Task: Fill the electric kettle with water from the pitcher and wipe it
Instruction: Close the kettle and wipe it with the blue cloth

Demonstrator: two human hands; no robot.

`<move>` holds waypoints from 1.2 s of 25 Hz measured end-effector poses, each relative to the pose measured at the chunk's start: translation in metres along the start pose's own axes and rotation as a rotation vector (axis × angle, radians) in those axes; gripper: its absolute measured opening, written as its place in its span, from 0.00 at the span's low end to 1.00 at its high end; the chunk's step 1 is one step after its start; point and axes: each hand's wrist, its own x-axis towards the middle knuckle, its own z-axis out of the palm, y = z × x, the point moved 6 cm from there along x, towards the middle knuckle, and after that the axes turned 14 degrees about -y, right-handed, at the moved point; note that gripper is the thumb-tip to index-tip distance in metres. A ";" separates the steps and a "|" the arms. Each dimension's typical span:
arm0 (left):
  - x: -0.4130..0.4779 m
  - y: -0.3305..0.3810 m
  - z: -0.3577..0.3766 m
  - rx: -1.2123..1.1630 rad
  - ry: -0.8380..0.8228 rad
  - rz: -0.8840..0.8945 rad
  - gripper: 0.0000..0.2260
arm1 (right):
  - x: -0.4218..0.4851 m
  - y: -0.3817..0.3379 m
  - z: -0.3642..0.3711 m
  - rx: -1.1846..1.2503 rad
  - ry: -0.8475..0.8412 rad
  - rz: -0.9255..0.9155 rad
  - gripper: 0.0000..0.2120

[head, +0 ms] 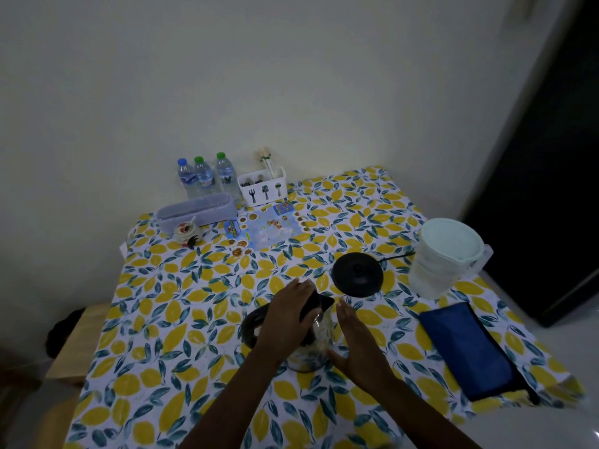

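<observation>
A glass electric kettle with a black lid and black handle stands on the lemon-print tablecloth, near the table's middle front. My left hand lies flat on top of its lid, fingers spread over it. My right hand is open beside the kettle's right side, palm toward the glass, at or just off the glass. The kettle's black round base sits behind it with a cord running right. A translucent pitcher with a pale lid stands at the right. A folded blue cloth lies in front of the pitcher.
At the back stand three water bottles, a white cutlery holder, a lilac box, a small jar and a printed leaflet. A wooden stool is left of the table. A dark door is at the right.
</observation>
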 end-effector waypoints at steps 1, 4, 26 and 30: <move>0.000 -0.005 0.002 -0.014 -0.007 -0.021 0.25 | 0.002 0.001 0.001 -0.009 -0.012 0.000 0.44; 0.001 -0.011 0.005 -0.010 0.002 -0.051 0.23 | 0.005 0.000 0.004 -0.027 -0.028 -0.027 0.43; 0.053 0.081 0.094 -0.046 -0.145 0.114 0.18 | -0.029 0.114 -0.037 -0.051 0.077 0.209 0.40; 0.076 0.099 0.152 -0.008 -0.278 0.206 0.17 | -0.057 0.177 -0.051 -0.168 0.064 0.404 0.36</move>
